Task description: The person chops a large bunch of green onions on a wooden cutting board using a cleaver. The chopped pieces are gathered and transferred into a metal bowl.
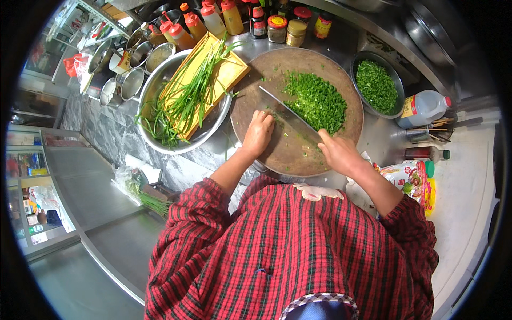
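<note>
My right hand [340, 152] grips the handle of a cleaver [290, 110], whose blade slants across a round wooden chopping block [276, 158]. Just left of the blade, my left hand [259, 131] rests on the block with its fingers curled down. A few green scraps lie by its fingertips; whether it pinches any is hidden. Beyond the cleaver spreads a heap of finely chopped green chives [320, 102]. To the left, a metal basin [224, 120] carries a yellow rectangular tray [234, 72] laid across it, with long uncut chives [196, 88] on top.
Chopped greens fill a metal bowl [376, 87] right of the block. Squeeze bottles [214, 20] and jars [277, 29] line the back. A clear jug [424, 108] stands at right. Small metal bowls [133, 83] sit at left. Bagged chives [154, 203] lie lower left.
</note>
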### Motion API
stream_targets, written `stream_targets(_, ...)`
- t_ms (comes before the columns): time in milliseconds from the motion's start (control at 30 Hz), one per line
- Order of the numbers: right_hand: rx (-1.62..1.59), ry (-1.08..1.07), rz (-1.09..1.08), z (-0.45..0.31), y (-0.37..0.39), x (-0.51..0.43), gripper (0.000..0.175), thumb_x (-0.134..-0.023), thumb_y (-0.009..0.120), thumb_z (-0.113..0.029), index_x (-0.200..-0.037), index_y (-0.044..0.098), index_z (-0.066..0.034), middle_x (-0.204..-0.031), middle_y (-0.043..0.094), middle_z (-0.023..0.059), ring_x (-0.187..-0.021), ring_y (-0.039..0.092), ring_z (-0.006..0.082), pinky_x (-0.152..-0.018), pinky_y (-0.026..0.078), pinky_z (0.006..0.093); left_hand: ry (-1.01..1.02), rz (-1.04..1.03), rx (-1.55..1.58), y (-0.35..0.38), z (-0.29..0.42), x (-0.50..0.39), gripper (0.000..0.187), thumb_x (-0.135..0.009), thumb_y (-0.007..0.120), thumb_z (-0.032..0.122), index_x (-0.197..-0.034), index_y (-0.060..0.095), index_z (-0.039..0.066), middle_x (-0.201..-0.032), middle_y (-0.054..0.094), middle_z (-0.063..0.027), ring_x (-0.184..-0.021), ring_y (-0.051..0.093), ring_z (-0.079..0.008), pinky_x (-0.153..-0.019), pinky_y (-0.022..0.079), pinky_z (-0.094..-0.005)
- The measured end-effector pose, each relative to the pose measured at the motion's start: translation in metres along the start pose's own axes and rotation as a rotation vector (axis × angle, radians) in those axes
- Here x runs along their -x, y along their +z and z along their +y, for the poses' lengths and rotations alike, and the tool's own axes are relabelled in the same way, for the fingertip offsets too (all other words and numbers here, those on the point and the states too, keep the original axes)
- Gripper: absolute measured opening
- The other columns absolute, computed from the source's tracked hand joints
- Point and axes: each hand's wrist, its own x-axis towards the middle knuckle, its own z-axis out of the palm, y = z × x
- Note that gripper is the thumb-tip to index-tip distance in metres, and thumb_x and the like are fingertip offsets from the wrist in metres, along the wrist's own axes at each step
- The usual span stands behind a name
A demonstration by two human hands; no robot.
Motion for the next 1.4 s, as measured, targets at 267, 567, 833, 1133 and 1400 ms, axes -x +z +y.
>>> stream_targets(267,0.06,0.021,-0.061,0.003,0.003,0.0,0.021,-0.095,0.046,-0.017,-0.11,0.041,-0.0021,-0.074,0.063,0.021,-0.072,0.061,0.0416,-0.063,0.045,0.052,0.008,0.053,0.012,0.002,0.003,0.0,0.009,-0.079,0.059,-0.001,-0.087,0.054,0.002,-0.093,0.055,-0.0154,-0.087,0.05,-0.0359,-0.078,0.044,-0.0419)
stream_targets(567,0.064,0.016,-0.077,-0.003,0.003,-0.006,0.022,-0.095,0.046,-0.017,-0.11,0.041,-0.0018,-0.073,0.063,0.0213,-0.071,0.062,0.0415,-0.062,0.045,0.052,-0.008,0.028,-0.032,0.0,0.004,0.002,0.009,-0.079,0.059,0.0,-0.087,0.055,0.002,-0.089,0.054,-0.016,-0.086,0.05,-0.0362,-0.077,0.044,-0.0416)
stream_targets(833,0.073,-0.007,-0.092,-0.001,-0.001,-0.003,0.021,-0.095,0.047,-0.017,-0.108,0.041,-0.0022,-0.073,0.063,0.0215,-0.07,0.062,0.0417,-0.06,0.045,0.0522,0.023,0.063,0.063,-0.001,-0.001,0.006,0.01,-0.08,0.054,-0.004,-0.089,0.056,0.001,-0.095,0.057,-0.016,-0.089,0.051,-0.0358,-0.079,0.045,-0.0408)
stream_targets(1133,0.04,0.015,-0.068,-0.004,0.004,-0.003,0.021,-0.095,0.047,-0.017,-0.108,0.042,-0.0015,-0.075,0.063,0.0228,-0.072,0.061,0.0429,-0.062,0.046,0.0525,0.021,0.051,-0.022,-0.003,0.004,0.008,0.009,-0.08,0.054,-0.003,-0.088,0.055,0.002,-0.092,0.056,-0.0154,-0.089,0.051,-0.0361,-0.078,0.044,-0.0405)
stream_targets(1400,-0.059,-0.011,-0.012,-0.007,0.003,-0.005,0.021,-0.095,0.047,-0.017,-0.108,0.042,-0.0014,-0.074,0.063,0.023,-0.072,0.061,0.0432,-0.062,0.045,0.0526,0.012,0.053,0.039,-0.006,0.001,0.011,0.008,-0.081,0.055,-0.002,-0.087,0.057,0.002,-0.092,0.058,-0.0152,-0.088,0.053,-0.0351,-0.079,0.046,-0.0404)
